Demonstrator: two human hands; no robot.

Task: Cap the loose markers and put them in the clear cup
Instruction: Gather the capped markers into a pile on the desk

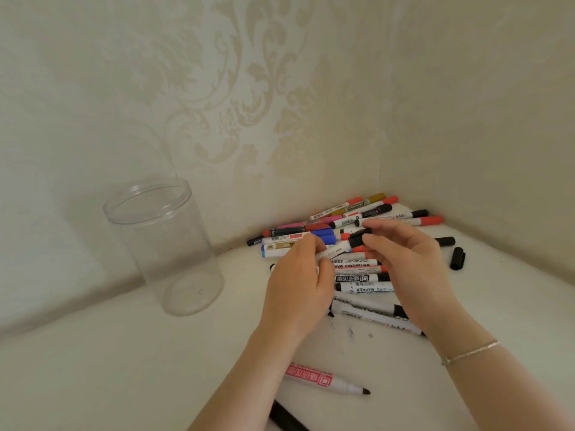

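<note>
My left hand (300,278) grips the white barrel of a marker (334,249) held above the pile. My right hand (404,256) pinches a black cap (357,238) at the marker's upper end; the cap sits on or against the tip. A pile of several markers (351,219) lies in the corner behind and under my hands. The clear cup (165,244) stands upright and empty to the left. An uncapped marker with red print (326,382) lies near me between my forearms.
A loose black cap (457,258) and another (445,241) lie to the right of the pile. A black marker end (286,418) shows at the bottom edge. Patterned walls close the white surface (124,368) on two sides, meeting in the corner.
</note>
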